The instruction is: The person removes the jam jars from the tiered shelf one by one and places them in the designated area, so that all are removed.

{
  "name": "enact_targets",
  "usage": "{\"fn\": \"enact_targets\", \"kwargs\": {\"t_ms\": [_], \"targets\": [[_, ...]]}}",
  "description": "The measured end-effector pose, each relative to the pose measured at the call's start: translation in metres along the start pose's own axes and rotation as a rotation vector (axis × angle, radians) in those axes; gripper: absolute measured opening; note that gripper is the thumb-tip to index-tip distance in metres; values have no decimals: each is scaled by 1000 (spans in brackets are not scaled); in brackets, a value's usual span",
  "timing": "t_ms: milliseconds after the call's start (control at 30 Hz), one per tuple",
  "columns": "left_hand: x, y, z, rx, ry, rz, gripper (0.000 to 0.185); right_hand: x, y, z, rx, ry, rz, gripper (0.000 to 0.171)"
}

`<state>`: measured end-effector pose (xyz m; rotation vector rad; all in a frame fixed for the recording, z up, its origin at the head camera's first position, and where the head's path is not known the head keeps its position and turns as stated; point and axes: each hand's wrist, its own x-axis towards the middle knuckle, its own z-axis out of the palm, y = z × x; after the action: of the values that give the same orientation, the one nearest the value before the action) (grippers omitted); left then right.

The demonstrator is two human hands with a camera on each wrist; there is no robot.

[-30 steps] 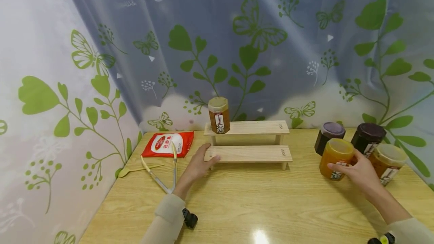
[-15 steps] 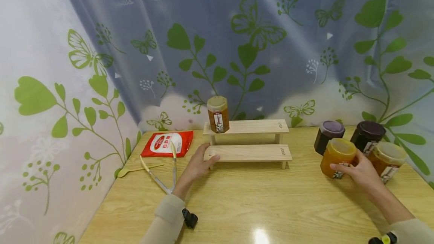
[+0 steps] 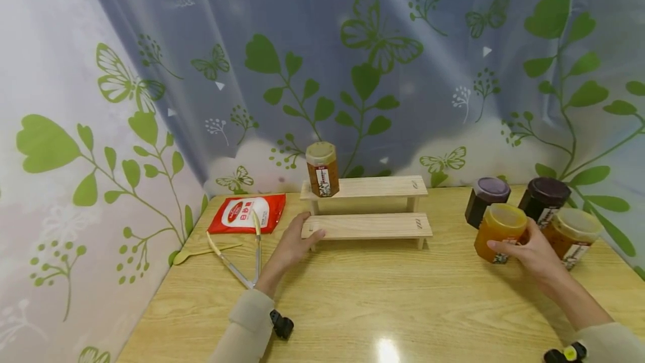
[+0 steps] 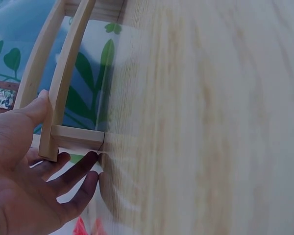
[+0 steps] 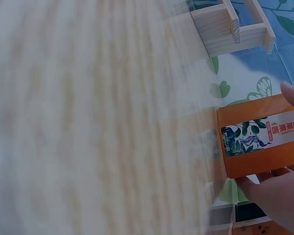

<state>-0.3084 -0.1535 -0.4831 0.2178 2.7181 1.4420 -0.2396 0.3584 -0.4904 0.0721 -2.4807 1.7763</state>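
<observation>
My left hand [image 3: 297, 241] holds the left end of the small two-step wooden rack [image 3: 368, 226]. In the left wrist view the thumb [image 4: 38, 105] lies on top of the lower step's board and the other fingers curl underneath. On the rack's upper step, at the left, stands an amber-brown jar [image 3: 322, 175] with a pale lid. My right hand [image 3: 536, 254] grips an orange hexagonal jar [image 3: 496, 237] with a yellow lid, its base close to the tabletop. The right wrist view shows this jar's label [image 5: 259, 132] between thumb and fingers.
Two dark jars [image 3: 486, 203] [image 3: 544, 200] and an amber jar [image 3: 574, 234] stand around the right hand. At left lie a red-and-white bag [image 3: 247, 213], tongs [image 3: 258, 251] and a yellow spoon [image 3: 201, 254]. A patterned curtain [image 3: 282, 99] hangs behind the table [image 3: 353, 307].
The orange jar in my right hand has shifted slightly to the right relative to the dark jar behind it. My left hand stays on the rack. The head view has drifted a little.
</observation>
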Motion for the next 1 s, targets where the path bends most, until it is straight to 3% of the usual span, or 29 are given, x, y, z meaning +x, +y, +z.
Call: {"fn": "enact_targets", "kwargs": {"t_ms": [433, 867, 1000], "targets": [[-1, 0, 0, -6, 1, 1, 77, 9, -24, -6, -33, 8, -18, 80], [1, 0, -1, 3, 2, 9, 77, 17, -64, -13, -77, 37, -192, 67], [0, -1, -2, 15, 3, 9, 77, 20, -77, -9, 7, 22, -215, 63]]}}
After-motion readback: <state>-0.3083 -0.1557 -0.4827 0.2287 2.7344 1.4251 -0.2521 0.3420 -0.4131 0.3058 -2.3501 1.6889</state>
